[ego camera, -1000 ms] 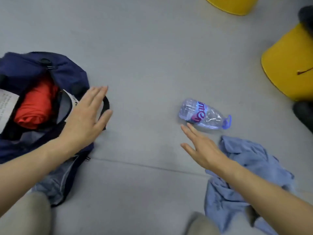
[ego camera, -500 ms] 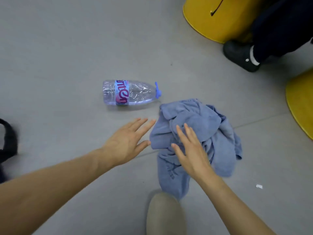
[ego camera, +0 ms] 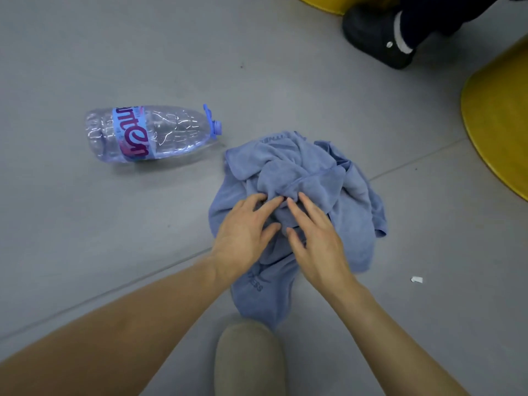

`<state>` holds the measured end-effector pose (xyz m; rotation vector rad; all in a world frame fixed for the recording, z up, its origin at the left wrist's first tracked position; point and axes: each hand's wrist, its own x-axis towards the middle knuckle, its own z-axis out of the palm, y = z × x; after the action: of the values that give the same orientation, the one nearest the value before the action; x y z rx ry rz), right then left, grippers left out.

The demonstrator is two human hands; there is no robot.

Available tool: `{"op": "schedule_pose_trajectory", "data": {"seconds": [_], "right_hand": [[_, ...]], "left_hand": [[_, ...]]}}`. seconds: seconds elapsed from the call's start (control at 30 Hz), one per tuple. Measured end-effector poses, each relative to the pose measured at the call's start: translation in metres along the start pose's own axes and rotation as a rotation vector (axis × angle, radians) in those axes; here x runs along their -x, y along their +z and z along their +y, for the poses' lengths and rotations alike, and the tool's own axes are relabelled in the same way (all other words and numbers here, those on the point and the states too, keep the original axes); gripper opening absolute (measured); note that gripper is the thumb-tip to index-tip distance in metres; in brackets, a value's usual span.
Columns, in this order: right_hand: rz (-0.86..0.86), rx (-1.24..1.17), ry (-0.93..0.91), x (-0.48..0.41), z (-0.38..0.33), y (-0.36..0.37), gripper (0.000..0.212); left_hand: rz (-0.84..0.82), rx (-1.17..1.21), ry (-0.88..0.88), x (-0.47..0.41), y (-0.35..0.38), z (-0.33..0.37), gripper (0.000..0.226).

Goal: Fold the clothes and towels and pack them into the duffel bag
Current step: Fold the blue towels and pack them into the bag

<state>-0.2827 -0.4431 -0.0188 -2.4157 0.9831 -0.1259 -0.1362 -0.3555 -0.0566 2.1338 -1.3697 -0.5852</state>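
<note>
Both grips lie spread on the crumpled blue towel (ego camera: 314,172): your left grip (ego camera: 245,227) and right grip (ego camera: 317,241) rest side by side, fingers nearly straight, fingertips touching a fold near its middle, pinching nothing. You have the towel heaped on the grey floor (ego camera: 114,252), just beyond your knee (ego camera: 248,358). A clear plastic bottle (ego camera: 148,132) lies on its side to the left, its cap towards the towel, not touching it.
</note>
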Motion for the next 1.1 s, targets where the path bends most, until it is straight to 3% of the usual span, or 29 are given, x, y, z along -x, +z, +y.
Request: {"op": "schedule_pose_trajectory", "data": {"seconds": [0.13,0.23,0.43,0.57,0.8,0.93,1.1], "right_hand": [[0.030,-0.009,0.001,-0.001,0.004,0.005,0.055],[0.117,0.010,-0.037,0.000,0.004,0.005,0.054],[0.263,-0.078,-0.067,-0.005,-0.042,-0.002,0.053],[0.319,-0.246,-0.161,-0.012,-0.105,-0.024,0.033],[0.120,-0.472,-0.318,-0.006,-0.239,-0.092,0.026],[-0.058,-0.462,-0.385,0.004,-0.314,-0.133,0.015],[-0.159,-0.494,-0.468,0.027,-0.403,-0.169,0.012]], "left_hand": [[0.166,-0.010,0.016,-0.009,-0.007,0.008,0.023],[0.176,-0.020,0.051,-0.010,-0.014,0.015,0.012],[0.150,0.010,0.064,0.009,-0.067,0.030,0.026],[0.200,-0.022,-0.006,0.033,-0.138,0.038,0.026],[0.418,-0.008,-0.168,0.114,-0.277,0.050,0.011],[0.564,0.052,-0.243,0.171,-0.346,0.065,0.007],[0.674,0.019,-0.240,0.236,-0.412,0.080,0.004]]}}
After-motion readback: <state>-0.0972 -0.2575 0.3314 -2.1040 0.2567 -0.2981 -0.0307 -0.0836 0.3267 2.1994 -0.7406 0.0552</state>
